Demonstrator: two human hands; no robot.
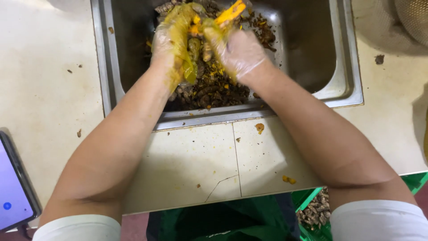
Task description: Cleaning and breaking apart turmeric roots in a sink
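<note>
Both hands wear thin clear plastic gloves stained yellow and work over a steel sink (343, 67). My left hand (171, 38) is closed around a knobbly brown-yellow root (195, 47). My right hand (238, 51) grips a yellow-handled peeler (229, 12) whose end touches the root. Under the hands a heap of dark brown peelings (209, 91) covers the sink bottom, with more scraps (263, 27) scattered at the back.
The sink is set in a cream tiled counter (49, 89) with a few peel bits (259, 127) and a crack. A phone with a lit screen (11, 187) lies at the left edge. A green crate of roots (314, 212) stands below the counter front.
</note>
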